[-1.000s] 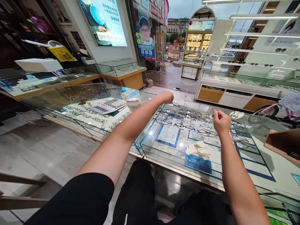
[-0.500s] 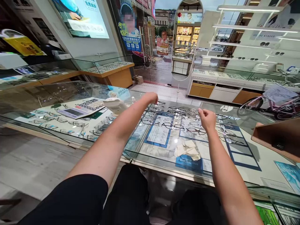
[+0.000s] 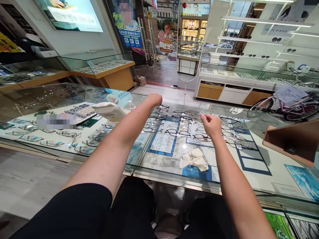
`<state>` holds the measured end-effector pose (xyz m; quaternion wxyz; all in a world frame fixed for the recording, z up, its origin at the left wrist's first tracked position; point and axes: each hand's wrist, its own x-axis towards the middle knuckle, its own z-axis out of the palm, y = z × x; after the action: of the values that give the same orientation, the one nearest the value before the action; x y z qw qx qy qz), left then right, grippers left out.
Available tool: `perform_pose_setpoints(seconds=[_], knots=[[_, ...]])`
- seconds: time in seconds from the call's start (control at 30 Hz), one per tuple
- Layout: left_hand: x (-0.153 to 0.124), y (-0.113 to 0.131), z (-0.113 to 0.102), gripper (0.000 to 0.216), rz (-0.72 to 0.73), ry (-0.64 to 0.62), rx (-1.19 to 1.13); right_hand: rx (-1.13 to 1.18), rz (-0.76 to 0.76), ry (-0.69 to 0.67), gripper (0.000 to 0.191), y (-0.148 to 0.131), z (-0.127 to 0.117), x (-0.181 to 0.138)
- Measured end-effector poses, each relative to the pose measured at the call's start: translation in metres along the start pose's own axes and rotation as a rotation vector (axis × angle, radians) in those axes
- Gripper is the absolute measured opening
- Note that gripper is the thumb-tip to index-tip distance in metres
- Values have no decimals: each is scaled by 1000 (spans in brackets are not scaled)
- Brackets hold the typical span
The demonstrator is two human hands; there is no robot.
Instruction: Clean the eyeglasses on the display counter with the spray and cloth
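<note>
Both my bare arms stretch out over a glass display counter (image 3: 161, 172) in an eyewear shop. My left hand (image 3: 154, 99) is curled closed at the far edge, above the back row of eyeglasses (image 3: 174, 132) laid out under the glass. Further right, my right hand (image 3: 211, 124) is also closed, knuckles up, over the middle rows. What either hand holds is hidden. A crumpled pale cloth (image 3: 194, 159) lies inside the case between my forearms.
A calculator (image 3: 79, 113) and a white device (image 3: 109, 111) sit on the counter at the left. A wooden tray (image 3: 291, 141) stands at the right, with a pink bicycle (image 3: 294, 106) behind it. A tall mirror (image 3: 189, 43) and more display cases stand beyond.
My view has swung right and down, so the counter sits lower left in frame. My right hand's fingers have closed from a raised pinch into a tighter fist. Both arms stay stretched out.
</note>
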<state>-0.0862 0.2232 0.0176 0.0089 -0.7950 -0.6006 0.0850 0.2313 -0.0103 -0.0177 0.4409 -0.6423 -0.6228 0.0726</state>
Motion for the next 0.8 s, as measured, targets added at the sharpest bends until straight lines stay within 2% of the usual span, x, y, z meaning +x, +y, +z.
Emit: perform_pose_setpoints(seconds=[0.3, 0.4, 0.53, 0.6, 0.7, 0.8], knots=[[3, -8, 5, 44, -6, 25, -65, -27, -15, -17, 58, -4, 4, -1], [0, -10, -2, 46, -27, 83, -92, -28, 12, -37, 59, -4, 3, -1], [-10, -9, -21, 58, -27, 197, -154, 10, 24, -46, 62, -4, 1, 0], [-20, -2, -31, 58, -2, 301, -278, 43, 32, -47, 62, -3, 0, 0], [-47, 20, -40, 51, 98, 443, -639, 103, 47, -47, 61, -3, 0, 0], [-86, 57, -38, 44, 250, 406, -1133, 224, 47, -55, 57, -6, 3, -1]])
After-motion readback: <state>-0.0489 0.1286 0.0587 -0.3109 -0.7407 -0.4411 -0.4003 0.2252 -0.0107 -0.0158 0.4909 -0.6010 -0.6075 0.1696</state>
